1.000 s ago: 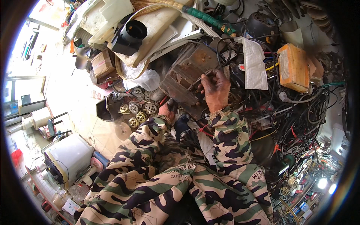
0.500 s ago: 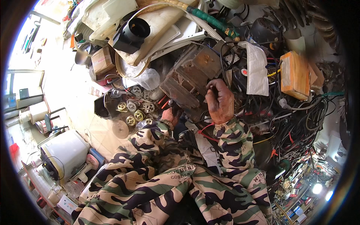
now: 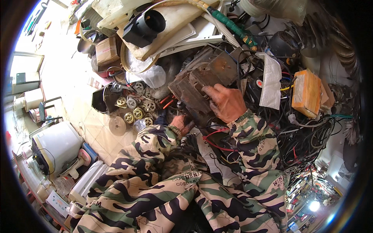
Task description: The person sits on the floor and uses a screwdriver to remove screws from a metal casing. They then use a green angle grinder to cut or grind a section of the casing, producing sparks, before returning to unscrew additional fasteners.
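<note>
A brown, rusty metal housing (image 3: 223, 70) lies tilted in front of me, with a recessed side facing my hands. My right hand (image 3: 227, 103) is at its near side, fingers bent and the index fingertip over the recess. Whatever lies between its thumb and fingers is too small to make out. Lower and to the left, my left hand (image 3: 181, 123) is curled close to the housing's lower corner; its fingers are partly hidden, and what they hold cannot be made out. Beside it, red-handled pliers (image 3: 167, 101) lean against the housing.
Several small metal motor parts (image 3: 138, 112) lie on the tiled floor at left, next to a black open container (image 3: 101, 100). Tangled black cables (image 3: 307, 139) fill the right side, below an orange-taped box (image 3: 305, 93). A black plastic duct piece (image 3: 143, 29) rests at the back.
My right hand has turned from a raised pinch to reaching left over the housing's recess. The left hand has moved slightly down. The whole view has shifted a little.
</note>
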`<control>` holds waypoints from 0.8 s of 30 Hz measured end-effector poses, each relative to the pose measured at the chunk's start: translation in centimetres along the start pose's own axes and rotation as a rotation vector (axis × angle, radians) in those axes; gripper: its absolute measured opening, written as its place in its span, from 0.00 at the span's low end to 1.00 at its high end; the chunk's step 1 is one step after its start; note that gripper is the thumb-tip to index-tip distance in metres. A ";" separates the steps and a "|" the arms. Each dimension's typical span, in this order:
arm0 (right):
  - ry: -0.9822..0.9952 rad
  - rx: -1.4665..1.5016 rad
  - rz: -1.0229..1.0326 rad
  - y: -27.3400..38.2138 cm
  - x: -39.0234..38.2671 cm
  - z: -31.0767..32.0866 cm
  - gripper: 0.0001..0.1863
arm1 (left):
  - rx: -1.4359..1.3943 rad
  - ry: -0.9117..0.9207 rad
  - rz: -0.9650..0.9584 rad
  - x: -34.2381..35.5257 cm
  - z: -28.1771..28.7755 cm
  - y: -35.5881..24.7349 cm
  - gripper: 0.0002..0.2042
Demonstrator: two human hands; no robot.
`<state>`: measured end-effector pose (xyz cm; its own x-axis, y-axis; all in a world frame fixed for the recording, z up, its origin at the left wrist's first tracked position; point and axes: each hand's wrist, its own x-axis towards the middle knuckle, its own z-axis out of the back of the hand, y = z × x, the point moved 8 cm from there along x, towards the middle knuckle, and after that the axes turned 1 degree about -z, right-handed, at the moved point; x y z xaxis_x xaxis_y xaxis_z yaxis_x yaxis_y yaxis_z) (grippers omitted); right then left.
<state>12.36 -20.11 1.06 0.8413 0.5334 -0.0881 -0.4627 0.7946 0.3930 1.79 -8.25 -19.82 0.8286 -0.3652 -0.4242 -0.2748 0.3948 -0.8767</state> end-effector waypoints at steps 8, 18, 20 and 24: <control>0.025 -0.014 0.061 0.3 0.8 -0.3 0.18 | -0.692 0.202 0.112 -2.6 -1.9 -4.1 0.13; 0.021 0.035 0.084 0.0 0.6 -0.1 0.18 | -1.364 0.384 0.192 -4.0 -3.1 -6.1 0.13; 0.018 0.040 0.080 -0.1 0.6 -0.2 0.19 | -1.565 0.471 0.156 -4.5 -2.8 -7.6 0.13; 0.005 0.067 0.081 -0.1 0.6 0.0 0.19 | -1.847 0.480 0.113 -5.2 0.6 -11.3 0.15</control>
<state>12.89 -19.90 0.99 0.8004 0.5966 -0.0579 -0.5092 0.7277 0.4595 0.92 -10.31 -7.59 0.6762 -0.7024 -0.2224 -0.6801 -0.7111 0.1781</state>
